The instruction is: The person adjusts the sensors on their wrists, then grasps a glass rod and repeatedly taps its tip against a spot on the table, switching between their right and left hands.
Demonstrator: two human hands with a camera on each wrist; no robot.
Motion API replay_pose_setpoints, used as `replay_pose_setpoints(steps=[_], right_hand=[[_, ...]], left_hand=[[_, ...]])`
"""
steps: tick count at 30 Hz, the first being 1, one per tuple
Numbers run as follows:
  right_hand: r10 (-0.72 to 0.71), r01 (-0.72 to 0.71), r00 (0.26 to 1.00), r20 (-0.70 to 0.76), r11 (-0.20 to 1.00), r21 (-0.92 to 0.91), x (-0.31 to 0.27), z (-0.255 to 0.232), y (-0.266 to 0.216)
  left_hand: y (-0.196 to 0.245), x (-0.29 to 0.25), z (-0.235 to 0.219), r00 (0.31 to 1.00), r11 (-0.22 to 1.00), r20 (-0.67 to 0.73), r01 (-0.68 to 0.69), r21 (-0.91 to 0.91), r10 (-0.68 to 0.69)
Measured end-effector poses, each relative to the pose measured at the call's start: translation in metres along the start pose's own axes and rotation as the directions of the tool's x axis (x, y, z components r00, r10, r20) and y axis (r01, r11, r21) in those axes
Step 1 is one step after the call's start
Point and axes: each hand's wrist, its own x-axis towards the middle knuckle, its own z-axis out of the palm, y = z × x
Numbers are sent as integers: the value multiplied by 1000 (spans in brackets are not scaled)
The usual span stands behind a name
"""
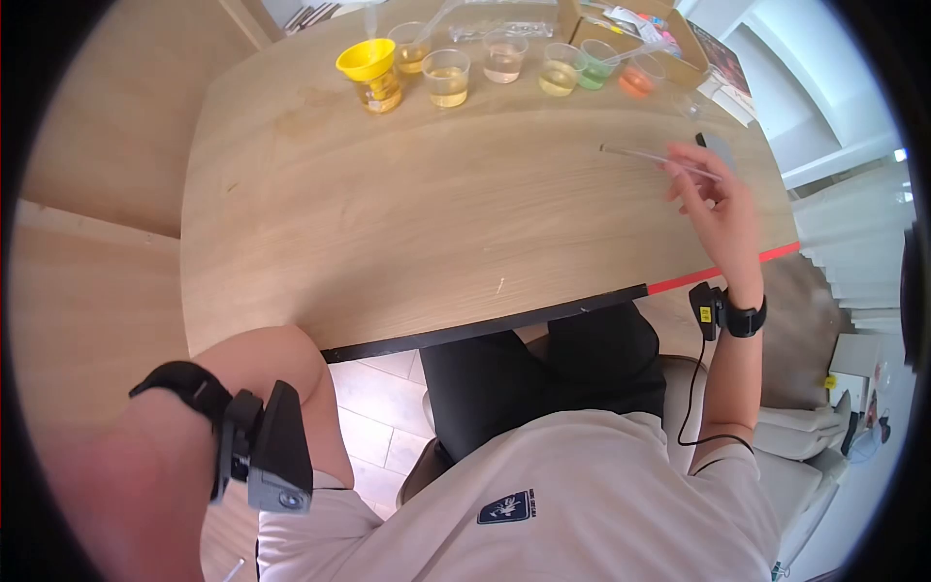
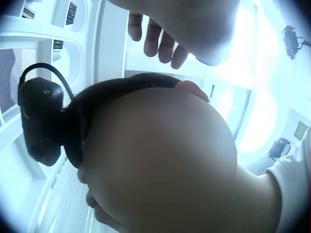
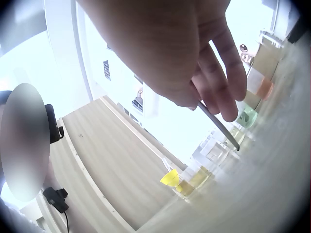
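Note:
Over the right side of the table, my right hand (image 1: 716,199) pinches a thin translucent rod (image 1: 648,157) between thumb and fingers. The rod points left across the table, and its far end looks darker. In the right wrist view the rod (image 3: 221,127) slants down from under the fingers toward the row of cups. My left arm is raised close to the head camera, so the left hand is outside the head view. The left wrist view has the left hand (image 2: 180,24) up beside the head, its fingers hanging loosely with nothing held.
Several clear plastic cups of coloured liquid, such as a green cup (image 1: 593,68) and an orange one (image 1: 637,80), line the table's far side. A yellow funnel (image 1: 367,60) sits on a cup at the left end. A cardboard box (image 1: 687,44) stands at the back right.

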Motion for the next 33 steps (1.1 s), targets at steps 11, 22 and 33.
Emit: replay_pose_setpoints(steps=[11,22,33], right_hand=[[-208,207,968,141,978,17,11,5,2],[-120,130,975,187,991,-39,-4,6,6],[-213,216,971,105,976,-16,17,14,12]], left_hand=[[-11,-2,22,1000,999,20,18,-42,-17],[-14,-12,11,999,999,17,49,-3,-49],[-13,-7,14,999,999,12,46,-11,-46]])
